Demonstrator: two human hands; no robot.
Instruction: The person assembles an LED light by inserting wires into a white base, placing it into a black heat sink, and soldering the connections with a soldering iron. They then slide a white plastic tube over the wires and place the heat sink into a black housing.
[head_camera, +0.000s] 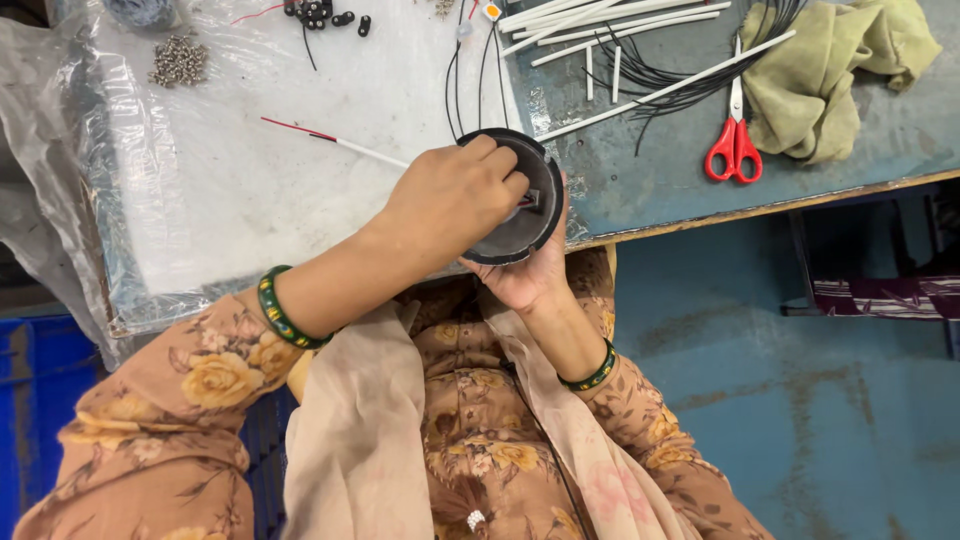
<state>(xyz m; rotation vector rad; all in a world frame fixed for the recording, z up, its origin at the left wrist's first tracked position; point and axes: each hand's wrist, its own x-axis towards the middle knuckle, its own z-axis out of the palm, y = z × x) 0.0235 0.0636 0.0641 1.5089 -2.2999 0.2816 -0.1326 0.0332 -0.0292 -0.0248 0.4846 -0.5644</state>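
Black round disc part (520, 215) is held at the near edge of the blue bench (650, 180), just past the clear plastic sheet (250, 150). Right hand (525, 275) sits under it, palm up, fingers curled round the lower rim and back, so it is grasping the disc from below. Left hand (450, 195) comes over the top, knuckles toward the camera, fingertips (512, 185) pinched together and pressed into the disc's centre next to a small square fitting (533, 200); what, if anything, is between those fingertips I cannot tell. So the disc lies sandwiched: left fingers on its face, right fingers at its underside and edge. 2 thin black wires (452, 85) run from the disc's top edge up across the sheet. A red-and-white lead (330, 140) lies on the sheet just left of the left hand, not touching it. Further back: a pile of small metal parts (178, 60), black clips (325, 14), white sleeving tubes (610, 20), loose black wires (690, 75). Red-handled scissors (735, 140) lie well to the right, beside an olive cloth (820, 75). Green bangle on each wrist
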